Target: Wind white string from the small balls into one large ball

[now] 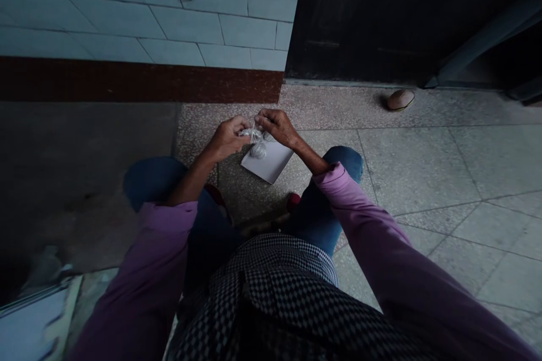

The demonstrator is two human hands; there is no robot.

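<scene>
Both my hands meet above the floor in front of my knees. My left hand [226,136] and my right hand [277,126] pinch the top of a small clear plastic bag [257,144], which hangs between them with a roundish pale lump in its bottom. The fingers of both hands are closed on the bag's neck. Right under the bag a white sheet of paper [270,162] lies flat on the speckled floor. I wear purple sleeves and blue trousers, and a checked cloth lies across my lap.
A tiled wall [139,5] with a dark red skirting runs along the back left. A dark door [381,17] stands at the back right, with a brown oval object [400,99] on the floor before it. A pale box-like thing [34,316] sits at the lower left.
</scene>
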